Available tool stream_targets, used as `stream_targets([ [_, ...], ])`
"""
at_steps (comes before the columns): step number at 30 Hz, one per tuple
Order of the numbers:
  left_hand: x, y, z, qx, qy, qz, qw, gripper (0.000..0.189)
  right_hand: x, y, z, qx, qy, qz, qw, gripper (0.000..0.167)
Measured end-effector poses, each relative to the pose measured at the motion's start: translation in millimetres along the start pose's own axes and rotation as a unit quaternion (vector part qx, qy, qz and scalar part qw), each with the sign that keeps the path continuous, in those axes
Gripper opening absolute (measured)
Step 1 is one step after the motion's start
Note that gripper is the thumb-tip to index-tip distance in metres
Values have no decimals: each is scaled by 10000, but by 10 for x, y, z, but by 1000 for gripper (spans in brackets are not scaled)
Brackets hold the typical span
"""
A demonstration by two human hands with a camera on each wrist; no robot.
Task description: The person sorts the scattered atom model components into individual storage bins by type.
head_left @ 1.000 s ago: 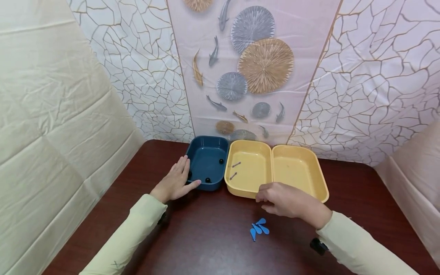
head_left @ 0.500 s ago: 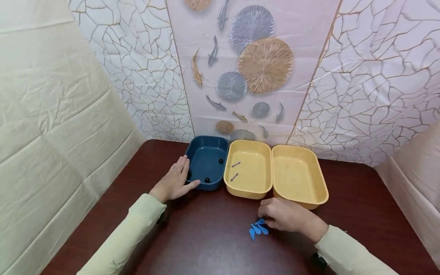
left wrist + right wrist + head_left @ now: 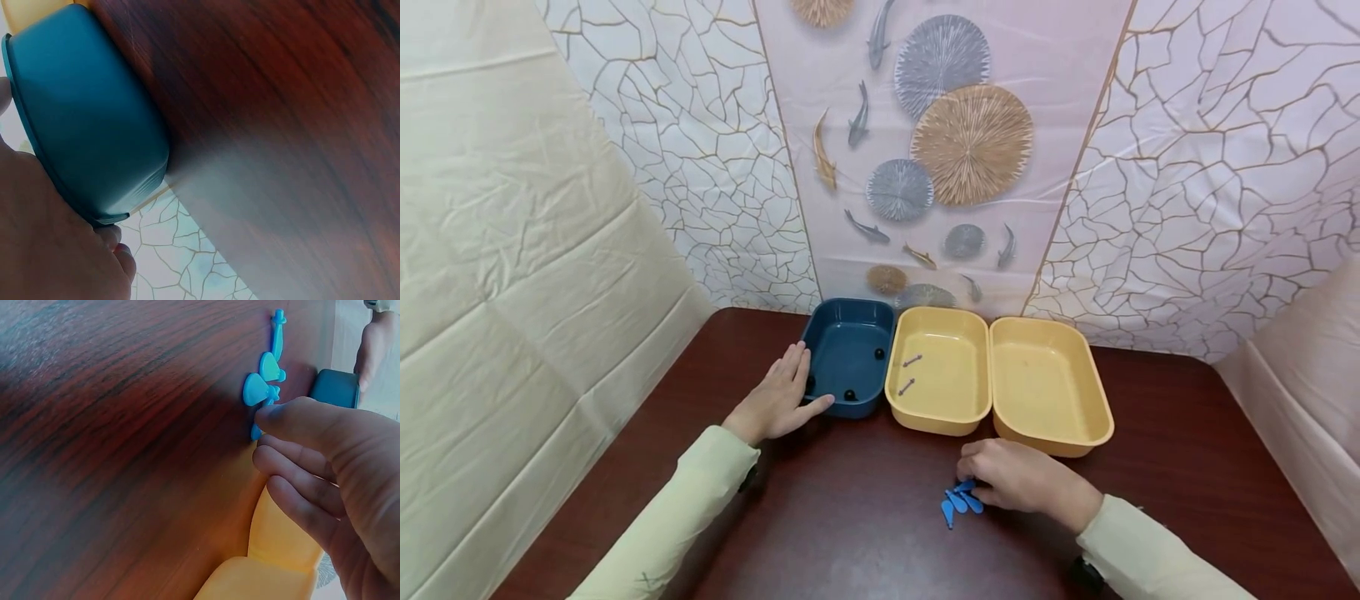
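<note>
My left hand lies on the near left corner of a dark blue tray, its fingers stretched along the left rim and its thumb on the near rim. In the left wrist view that tray's outer wall shows beside the hand. My right hand is low over the table at a small cluster of blue drop-shaped plastic pieces, which have narrow pegged ends. Thumb and curled fingers pinch the piece nearest the trays; the index fingertip is hidden behind the thumb in the right wrist view.
Several black balls lie in the blue tray. The middle yellow tray holds two small purple rods. Right of it stands another yellow tray. All three line the back of the dark wooden table, before a patterned cloth.
My right hand has come down from the front edge of the yellow trays to the blue pieces and closed its fingers at one. My left hand stays on the blue tray.
</note>
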State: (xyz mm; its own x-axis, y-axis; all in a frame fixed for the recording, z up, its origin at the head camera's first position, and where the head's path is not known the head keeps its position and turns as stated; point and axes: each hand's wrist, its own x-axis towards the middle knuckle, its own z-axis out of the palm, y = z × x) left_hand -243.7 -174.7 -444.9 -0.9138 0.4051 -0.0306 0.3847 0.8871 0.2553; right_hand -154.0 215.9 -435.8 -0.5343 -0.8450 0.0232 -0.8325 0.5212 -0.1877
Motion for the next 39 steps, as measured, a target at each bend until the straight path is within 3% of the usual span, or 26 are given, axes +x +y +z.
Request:
stream_targets([
  [6, -3, -16, 12, -24, -37, 3, 10000, 101, 38, -6, 25, -87, -119, 101, 9998, 26],
  [19, -44, 6, 9, -108, 5, -10, 9999, 100, 47, -15, 134, -348, 243, 277, 9987, 23],
  [28, -35, 6, 2, -83, 6, -26, 10000, 100, 25, 8, -103, -570, 703, 131, 9958, 20],
  [39, -7, 2, 0, 9, -38, -37, 10000, 101, -30, 73, -470, -714, 948, 159, 9928, 23],
])
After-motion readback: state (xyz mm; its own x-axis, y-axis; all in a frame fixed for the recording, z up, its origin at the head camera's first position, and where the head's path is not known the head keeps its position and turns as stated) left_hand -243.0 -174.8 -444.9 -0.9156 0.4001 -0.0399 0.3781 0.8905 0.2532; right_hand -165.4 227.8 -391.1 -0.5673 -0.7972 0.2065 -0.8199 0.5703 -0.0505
